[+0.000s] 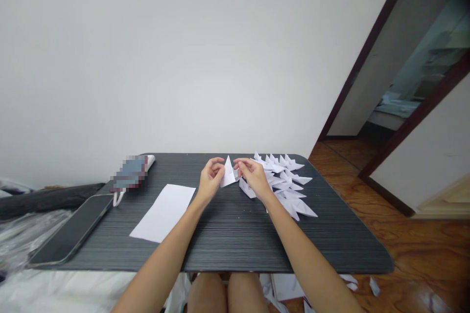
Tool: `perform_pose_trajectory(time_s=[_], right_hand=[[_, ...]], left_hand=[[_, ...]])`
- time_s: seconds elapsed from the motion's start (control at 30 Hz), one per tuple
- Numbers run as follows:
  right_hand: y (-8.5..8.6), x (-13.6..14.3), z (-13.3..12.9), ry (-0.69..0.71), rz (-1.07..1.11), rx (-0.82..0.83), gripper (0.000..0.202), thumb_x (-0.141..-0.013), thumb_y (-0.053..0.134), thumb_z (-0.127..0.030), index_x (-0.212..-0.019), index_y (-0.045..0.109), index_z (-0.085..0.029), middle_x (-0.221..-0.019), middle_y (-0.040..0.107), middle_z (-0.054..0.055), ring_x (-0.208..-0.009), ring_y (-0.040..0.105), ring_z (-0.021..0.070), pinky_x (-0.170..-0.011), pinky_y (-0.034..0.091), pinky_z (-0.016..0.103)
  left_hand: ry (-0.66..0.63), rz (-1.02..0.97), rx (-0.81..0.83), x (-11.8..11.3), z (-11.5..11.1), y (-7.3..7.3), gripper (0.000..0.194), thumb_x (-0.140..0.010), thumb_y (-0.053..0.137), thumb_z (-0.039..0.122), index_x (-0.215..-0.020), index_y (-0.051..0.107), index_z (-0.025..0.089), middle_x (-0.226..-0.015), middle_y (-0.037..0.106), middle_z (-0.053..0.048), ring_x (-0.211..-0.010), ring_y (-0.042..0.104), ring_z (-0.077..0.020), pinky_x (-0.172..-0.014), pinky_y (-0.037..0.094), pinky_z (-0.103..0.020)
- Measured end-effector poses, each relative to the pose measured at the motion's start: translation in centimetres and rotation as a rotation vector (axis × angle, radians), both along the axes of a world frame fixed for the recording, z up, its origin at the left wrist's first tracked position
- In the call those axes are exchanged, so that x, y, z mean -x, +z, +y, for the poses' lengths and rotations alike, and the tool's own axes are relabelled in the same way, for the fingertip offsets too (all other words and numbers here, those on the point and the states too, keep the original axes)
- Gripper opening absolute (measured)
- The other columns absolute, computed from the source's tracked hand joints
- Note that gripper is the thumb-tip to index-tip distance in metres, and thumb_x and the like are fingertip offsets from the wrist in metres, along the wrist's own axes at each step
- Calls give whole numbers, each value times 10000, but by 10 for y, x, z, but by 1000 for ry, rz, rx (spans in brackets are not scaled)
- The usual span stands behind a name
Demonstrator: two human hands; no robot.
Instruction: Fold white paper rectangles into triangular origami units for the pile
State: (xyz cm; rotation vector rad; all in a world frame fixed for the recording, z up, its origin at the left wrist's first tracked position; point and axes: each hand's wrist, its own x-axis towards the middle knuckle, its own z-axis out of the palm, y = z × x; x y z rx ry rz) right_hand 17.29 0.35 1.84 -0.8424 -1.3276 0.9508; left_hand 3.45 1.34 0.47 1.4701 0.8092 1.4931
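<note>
**Folded paper pinched between both hands above a dark table**

Being held up between the two hands is a small folded white paper piece [229, 173], its pointed tip standing upward and its lower edge hanging just above the dark table [227, 234]. The piece is being gripped on its left edge by the left hand [210, 179], whose fingers [217, 167] are curled narrowly around that edge. The right edge is being pinched by the right hand [254, 176], whose fingertips [239, 163] are drawn close together on the paper. The piece is thus lying between the two sets of fingers, touched by both, with only its middle and tip left showing.

Just beside and partly behind the right hand, a heap of folded white paper shapes [288, 183] is being kept on the right part of the table. A flat white sheet [164, 212] is lying to the left of the left forearm, well apart from the held piece. Further left, a dark phone [73, 230] is resting at the table's edge, and a blurred object [130, 172] is sitting near the far left corner. Paper scraps [372, 286] are lying on the wooden floor [404, 234].
</note>
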Motion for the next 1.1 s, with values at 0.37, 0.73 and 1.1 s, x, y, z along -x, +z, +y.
perform_pose_trajectory(time_s=[0.37,0.73,1.1], right_hand=[[-5,3,-1,196,126,120,246,-613,638,-260,-817,573,-140,-534,554,-30,-496,498,81,-510,395,217],[-5,3,1,78,37,124,277,-544,678,-273,-759,554,-148,-563,572,-21,-533,556,119,-576,465,271],[-16,0,8,-166,-298,7,224,-562,658,-304,-692,573,-143,-599,544,-3,-553,493,115,-547,408,245]], left_hand=[[-16,122,-65,-10,-4,-9,177,-737,529,274,-848,519,136,-824,570,-46,-767,549,-133,-720,432,-256],[51,255,-4,-7,-5,0,223,-686,569,307,-813,567,124,-854,598,-77,-820,553,-171,-686,452,-274],[38,364,16,1,-1,1,251,-656,593,281,-849,571,121,-824,603,-75,-701,544,-139,-592,433,-233]])
